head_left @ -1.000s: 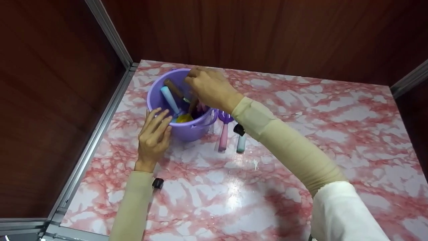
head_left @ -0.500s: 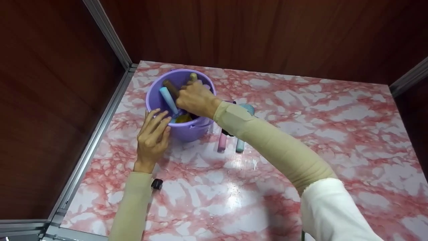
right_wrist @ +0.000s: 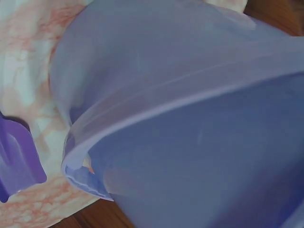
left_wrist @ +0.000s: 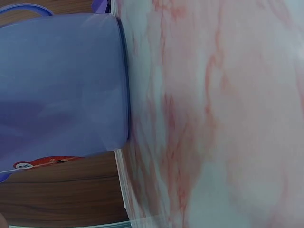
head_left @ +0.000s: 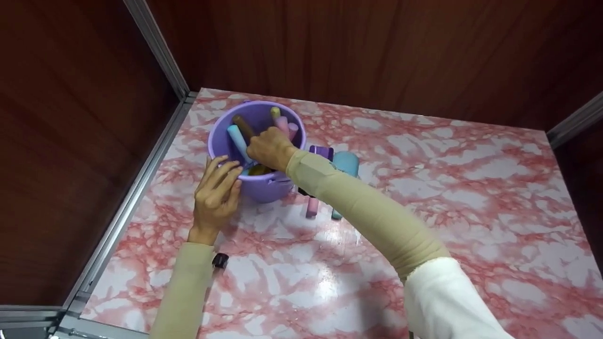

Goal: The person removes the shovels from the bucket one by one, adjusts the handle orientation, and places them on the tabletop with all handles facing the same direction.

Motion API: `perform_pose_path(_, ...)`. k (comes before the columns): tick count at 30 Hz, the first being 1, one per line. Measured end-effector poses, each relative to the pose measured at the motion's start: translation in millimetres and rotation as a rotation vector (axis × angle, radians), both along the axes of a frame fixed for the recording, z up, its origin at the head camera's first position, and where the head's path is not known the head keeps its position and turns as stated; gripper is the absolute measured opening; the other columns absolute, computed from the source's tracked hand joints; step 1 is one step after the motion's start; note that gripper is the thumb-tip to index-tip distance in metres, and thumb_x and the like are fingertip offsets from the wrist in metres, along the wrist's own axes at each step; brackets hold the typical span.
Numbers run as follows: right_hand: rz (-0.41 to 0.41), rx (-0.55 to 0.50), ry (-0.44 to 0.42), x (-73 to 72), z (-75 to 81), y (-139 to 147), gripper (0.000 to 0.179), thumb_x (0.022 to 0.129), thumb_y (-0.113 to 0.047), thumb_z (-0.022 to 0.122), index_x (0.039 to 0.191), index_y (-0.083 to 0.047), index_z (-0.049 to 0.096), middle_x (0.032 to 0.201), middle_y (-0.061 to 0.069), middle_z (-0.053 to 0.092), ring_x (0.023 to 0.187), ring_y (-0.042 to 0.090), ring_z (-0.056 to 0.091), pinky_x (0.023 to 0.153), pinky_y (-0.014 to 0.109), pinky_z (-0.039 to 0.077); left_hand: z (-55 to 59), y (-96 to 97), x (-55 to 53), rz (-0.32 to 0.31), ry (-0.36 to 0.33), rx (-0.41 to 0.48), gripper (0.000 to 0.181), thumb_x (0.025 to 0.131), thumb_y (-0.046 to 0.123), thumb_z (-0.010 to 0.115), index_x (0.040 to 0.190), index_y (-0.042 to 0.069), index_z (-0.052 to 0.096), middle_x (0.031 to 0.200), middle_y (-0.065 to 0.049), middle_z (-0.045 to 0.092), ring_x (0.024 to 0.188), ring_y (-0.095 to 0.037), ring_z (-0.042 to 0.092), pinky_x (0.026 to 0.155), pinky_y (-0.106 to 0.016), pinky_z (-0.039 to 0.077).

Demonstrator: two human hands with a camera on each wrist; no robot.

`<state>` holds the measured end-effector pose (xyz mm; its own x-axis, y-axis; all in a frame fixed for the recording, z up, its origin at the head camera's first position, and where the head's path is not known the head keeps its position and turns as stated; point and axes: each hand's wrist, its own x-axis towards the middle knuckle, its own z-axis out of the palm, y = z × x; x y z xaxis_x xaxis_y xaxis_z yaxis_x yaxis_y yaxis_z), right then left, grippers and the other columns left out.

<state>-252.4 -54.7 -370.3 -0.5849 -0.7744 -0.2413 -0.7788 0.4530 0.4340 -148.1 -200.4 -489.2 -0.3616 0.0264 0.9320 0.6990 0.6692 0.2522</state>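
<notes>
A purple bucket (head_left: 266,189) stands upright at the back left of the table, with its side filling much of both wrist views. My left hand (head_left: 214,200) rests on its near-left rim, fingers spread, thumb along the outside. Inside the bucket is my right hand (head_left: 271,147), knuckles up; its fingertips are hidden, so any hold is unclear. Around it lean a brown handle (head_left: 243,126), a light blue handle (head_left: 239,142), a yellow-green handle (head_left: 275,112) and two pink handles (head_left: 281,123). A yellow piece (head_left: 259,170) lies low near the front rim.
Right of the bucket lie a purple tool head (head_left: 321,151) with a pink handle (head_left: 312,207), and a teal tool (head_left: 346,163) partly under the right forearm. Dark wooden panels (head_left: 358,52) with metal frame edges bound the marbled table (head_left: 476,197).
My right hand has moved down and toward the near side, deeper into the bucket. Pink and yellow-green handles now show behind it. My left hand has stayed on the rim.
</notes>
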Motion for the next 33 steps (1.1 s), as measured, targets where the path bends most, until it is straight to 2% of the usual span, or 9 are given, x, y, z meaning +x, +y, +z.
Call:
perform_pose_path(7,-0.087,0.053,-0.016,2.4,-6.3,-4.9,0.023,0.108,-0.017,0.059,0.117,-0.019,0.08,0.112,0.003,0.081,0.095,0.02,0.076,0.085,0.037,0.067,-1.8,1.3,-0.1,-0.001,-0.011,-0.005,0.026,0.108,0.022,0.066,0.118,0.004,0.081,0.119,-0.016,0.079,0.121,-0.043,0.069,0.123,-0.067,0.042)
perform_pose_path(13,-0.054,0.091,-0.005,4.4,-5.2,-5.4,0.024,0.108,-0.017,0.059,0.122,-0.021,0.078,0.119,0.002,0.079,0.102,0.021,0.075,0.09,0.036,0.063,-4.1,1.2,1.7,0.0,-0.011,-0.002,0.025,0.107,0.021,0.066,0.118,0.003,0.081,0.119,-0.016,0.078,0.122,-0.042,0.069,0.123,-0.066,0.043)
perform_pose_path(18,-0.005,0.131,0.069,5.6,2.3,-6.4,0.023,0.109,-0.016,0.059,0.123,-0.02,0.077,0.117,0.001,0.078,0.096,0.02,0.071,0.081,0.032,0.052,-3.2,-1.2,0.1,-0.002,-0.007,0.006,0.025,0.107,0.021,0.067,0.117,0.003,0.081,0.118,-0.017,0.079,0.12,-0.045,0.069,0.124,-0.066,0.041)
perform_pose_path(21,0.006,0.156,0.117,6.5,8.1,-5.9,0.022,0.108,-0.017,0.06,0.121,-0.019,0.077,0.109,0.002,0.078,0.088,0.021,0.067,0.073,0.033,0.044,-1.8,-1.5,-0.8,-0.007,-0.013,0.009,0.026,0.107,0.021,0.067,0.118,0.003,0.081,0.119,-0.017,0.079,0.121,-0.044,0.069,0.125,-0.066,0.041)
perform_pose_path(24,0.014,0.186,0.173,7.5,13.7,-5.3,0.022,0.107,-0.015,0.059,0.12,-0.018,0.077,0.103,0.003,0.077,0.082,0.022,0.062,0.07,0.033,0.04,-0.8,-1.7,-1.1,-0.016,-0.014,0.015,0.026,0.107,0.022,0.067,0.118,0.003,0.081,0.119,-0.018,0.078,0.123,-0.043,0.068,0.125,-0.066,0.041)
perform_pose_path(27,0.015,0.181,0.195,7.9,18.4,-5.5,0.025,0.105,-0.007,0.06,0.119,-0.019,0.077,0.106,0.003,0.077,0.088,0.022,0.065,0.077,0.033,0.048,-1.0,-1.3,-0.7,-0.018,-0.013,0.018,0.027,0.108,0.023,0.066,0.118,0.003,0.081,0.119,-0.018,0.078,0.123,-0.043,0.068,0.124,-0.067,0.041)
perform_pose_path(31,0.015,0.141,0.195,8.2,25.1,-5.1,0.035,0.099,0.005,0.064,0.118,-0.02,0.078,0.112,0.004,0.078,0.099,0.026,0.071,0.092,0.036,0.055,-1.8,-0.6,-0.1,-0.017,-0.006,0.015,0.028,0.108,0.023,0.066,0.117,0.002,0.081,0.118,-0.018,0.078,0.121,-0.044,0.068,0.124,-0.067,0.042)
perform_pose_path(33,0.02,0.127,0.207,8.6,30.0,-4.4,0.034,0.1,0.006,0.062,0.119,-0.018,0.077,0.111,0.007,0.078,0.098,0.027,0.071,0.091,0.036,0.057,-1.7,-0.7,-0.1,-0.018,-0.001,0.019,0.028,0.108,0.024,0.066,0.116,0.002,0.081,0.117,-0.018,0.078,0.12,-0.045,0.068,0.123,-0.067,0.042)
